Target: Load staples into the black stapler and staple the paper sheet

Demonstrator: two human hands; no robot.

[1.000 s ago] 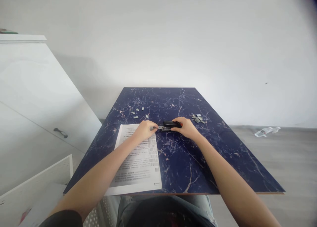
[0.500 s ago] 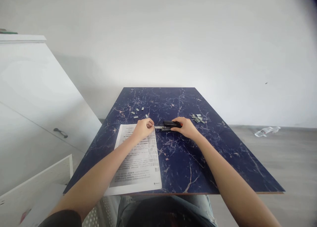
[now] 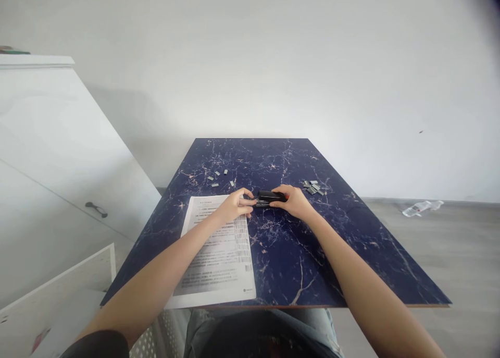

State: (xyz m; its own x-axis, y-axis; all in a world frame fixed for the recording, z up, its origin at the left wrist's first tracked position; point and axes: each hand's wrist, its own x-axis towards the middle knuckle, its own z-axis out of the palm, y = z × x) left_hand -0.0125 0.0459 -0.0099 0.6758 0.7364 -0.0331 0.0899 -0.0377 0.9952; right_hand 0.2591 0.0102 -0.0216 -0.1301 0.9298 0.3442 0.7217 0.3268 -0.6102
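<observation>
A black stapler (image 3: 269, 196) lies on the dark blue marbled table (image 3: 281, 254), its front end toward the left. My right hand (image 3: 292, 200) is closed round its right part, with thumb and fingers on opposite sides. Against the stapler's left end reach the fingertips of my left hand (image 3: 239, 204), its fingers stretched out and apart. Metal shows low on the stapler; how far its tray sticks out is hidden by those fingers. Beneath my left hand and forearm lies a printed sheet of paper (image 3: 209, 274).
Several small staple strips (image 3: 215, 185) lie scattered beyond the paper. A heap of staple strips (image 3: 312, 186) sits to the right of my right hand. A white cabinet (image 3: 58, 139) stands at the left, and clear plastic (image 3: 422, 208) lies on the floor at the right.
My left hand drew a metal tray out of the stapler's left end, then moved back right with its fingers spread against that end. My right hand has kept its hold.
</observation>
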